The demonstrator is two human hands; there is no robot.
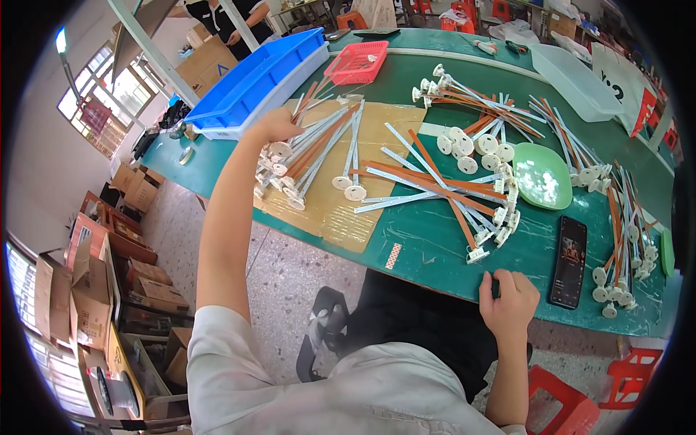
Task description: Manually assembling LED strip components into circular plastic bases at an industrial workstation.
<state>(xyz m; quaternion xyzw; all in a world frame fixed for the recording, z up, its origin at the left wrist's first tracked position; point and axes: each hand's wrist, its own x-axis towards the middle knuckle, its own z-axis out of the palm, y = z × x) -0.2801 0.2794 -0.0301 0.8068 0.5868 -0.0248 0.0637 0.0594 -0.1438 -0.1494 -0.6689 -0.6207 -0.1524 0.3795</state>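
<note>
1. Left hand (pixel 275 125) reaches far out over the green tabletop (pixel 435 246), arm fully extended; fingers curled down onto the top of a bundle of white-and-orange rods (pixel 308 156) with round white caps. Whether it pinches one rod or only presses on the pile, I cannot tell: the knuckles hide the fingertips.
2. Bundle lies on a brown cardboard sheet (pixel 341 217). Its long axis runs from 1 o'clock to 7 o'clock, caps at the 7 o'clock end, toward the tabletop's near edge. The left hand touches the bundle's left flank, above the caps.
3. Right hand (pixel 507 293) rests at the tabletop's near edge, fingers curled into a loose fist, holding nothing visible. A second crossed heap of rods (pixel 442 192) lies at its 11 o'clock, near but apart.
4. Black phone (pixel 569 259) lies just at the right hand's 1 o'clock; green bowl (pixel 542 175) of white bits sits beyond it at 12 o'clock.
5. Left hand is clearly the nearer to the bundle; the right is well apart.
</note>
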